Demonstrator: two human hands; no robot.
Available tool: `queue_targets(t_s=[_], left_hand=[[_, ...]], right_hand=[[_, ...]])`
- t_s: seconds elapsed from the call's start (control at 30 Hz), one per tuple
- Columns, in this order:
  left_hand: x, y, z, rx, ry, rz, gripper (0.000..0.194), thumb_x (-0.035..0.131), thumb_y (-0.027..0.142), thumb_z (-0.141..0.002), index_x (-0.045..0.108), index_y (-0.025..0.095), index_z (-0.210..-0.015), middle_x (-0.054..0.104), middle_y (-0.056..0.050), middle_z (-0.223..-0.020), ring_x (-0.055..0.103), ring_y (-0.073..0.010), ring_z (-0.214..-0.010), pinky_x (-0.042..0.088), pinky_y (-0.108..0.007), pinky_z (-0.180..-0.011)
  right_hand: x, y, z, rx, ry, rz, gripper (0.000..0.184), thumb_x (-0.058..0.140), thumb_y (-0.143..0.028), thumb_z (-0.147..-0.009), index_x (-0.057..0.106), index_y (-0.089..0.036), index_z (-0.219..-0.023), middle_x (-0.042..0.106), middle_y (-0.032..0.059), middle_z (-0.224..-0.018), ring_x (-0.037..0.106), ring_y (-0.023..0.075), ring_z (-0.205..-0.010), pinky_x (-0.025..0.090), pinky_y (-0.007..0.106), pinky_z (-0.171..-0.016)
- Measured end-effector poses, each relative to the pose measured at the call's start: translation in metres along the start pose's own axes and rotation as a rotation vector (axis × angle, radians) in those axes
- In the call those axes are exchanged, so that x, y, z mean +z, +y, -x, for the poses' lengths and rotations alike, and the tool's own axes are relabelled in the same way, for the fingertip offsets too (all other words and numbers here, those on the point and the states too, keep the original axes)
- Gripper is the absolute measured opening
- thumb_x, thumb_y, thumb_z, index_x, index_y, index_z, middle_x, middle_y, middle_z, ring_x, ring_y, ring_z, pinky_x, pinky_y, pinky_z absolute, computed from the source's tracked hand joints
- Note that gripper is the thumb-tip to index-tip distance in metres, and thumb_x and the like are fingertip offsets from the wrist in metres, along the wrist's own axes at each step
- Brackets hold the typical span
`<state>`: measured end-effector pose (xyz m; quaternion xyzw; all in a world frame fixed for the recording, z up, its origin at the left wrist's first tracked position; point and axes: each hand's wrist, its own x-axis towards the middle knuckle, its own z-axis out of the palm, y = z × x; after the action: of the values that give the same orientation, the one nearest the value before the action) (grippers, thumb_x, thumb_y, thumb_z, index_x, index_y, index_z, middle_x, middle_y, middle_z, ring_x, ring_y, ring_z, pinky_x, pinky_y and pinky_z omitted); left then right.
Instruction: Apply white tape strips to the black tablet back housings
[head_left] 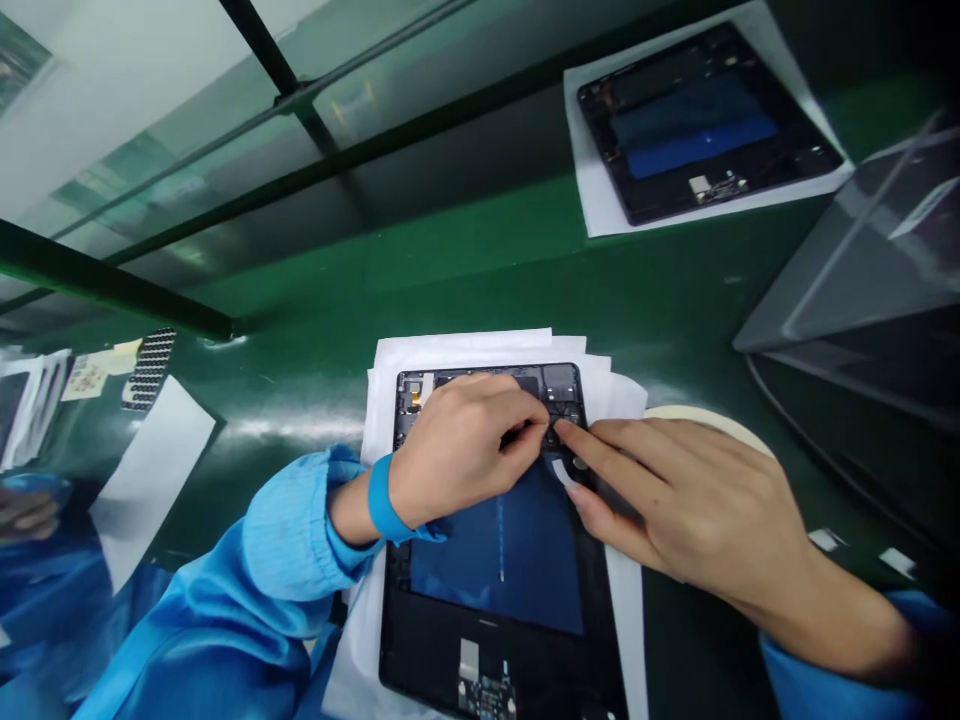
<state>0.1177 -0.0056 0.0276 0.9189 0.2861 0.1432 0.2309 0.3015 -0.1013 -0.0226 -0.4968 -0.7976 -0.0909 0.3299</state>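
Observation:
An opened tablet (495,620) with a dark blue panel and bare circuit parts lies in front of me on white sheets (630,610). Over its top edge, my left hand (472,435) is closed in a pinch of thumb and forefinger; whatever is between the tips is hidden. From the right, my right hand (682,495) reaches in with its forefinger on the tablet's upper right corner, beside the left fingertips. Its fingers are stretched out, thumb and forefinger apart. A small curved white strip (562,473) shows by the right thumb tip.
Another opened tablet (712,120) rests on white paper at the back right. Near the right side are a grey transparent box (855,270) and a dark cable (817,440). Left, a paper sheet (157,480) lies by another person's blue sleeve (60,590). A green bar (112,280) crosses behind.

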Motion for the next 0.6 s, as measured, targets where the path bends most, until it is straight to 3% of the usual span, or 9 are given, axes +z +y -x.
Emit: queue_targets(t_s=[0.2,0.4,0.6], left_hand=[[0.001,-0.003,0.001,0.059,-0.024,-0.047,0.018,0.053,0.014,-0.094,0.068,0.016,-0.084,0.065,-0.001,-0.076,0.059,-0.0137,-0.071,0.048,-0.027,-0.069],[0.002,-0.005,0.001,0.071,-0.055,-0.083,0.025,0.047,0.019,-0.098,0.066,0.016,-0.082,0.065,-0.003,-0.078,0.059,-0.0163,-0.072,0.049,-0.031,-0.070],[0.003,-0.008,0.001,0.088,-0.059,-0.082,0.025,0.047,0.018,-0.098,0.065,0.016,-0.081,0.064,-0.002,-0.078,0.057,-0.0167,-0.072,0.046,-0.033,-0.069]], right_hand=[[-0.003,-0.001,0.002,0.067,0.008,-0.046,0.021,0.063,-0.023,-0.091,0.065,-0.019,-0.112,0.073,0.0029,-0.087,0.065,0.0147,-0.069,0.048,0.030,-0.064],[-0.009,-0.005,-0.003,0.227,-0.011,0.032,0.041,0.069,-0.015,-0.086,0.062,-0.025,-0.126,0.075,0.0012,-0.091,0.070,0.0178,-0.073,0.049,0.031,-0.060],[-0.014,-0.014,-0.014,0.171,-0.112,0.157,0.029,0.070,-0.013,-0.085,0.067,-0.018,-0.114,0.075,0.0037,-0.093,0.067,0.0167,-0.074,0.046,0.031,-0.059]])
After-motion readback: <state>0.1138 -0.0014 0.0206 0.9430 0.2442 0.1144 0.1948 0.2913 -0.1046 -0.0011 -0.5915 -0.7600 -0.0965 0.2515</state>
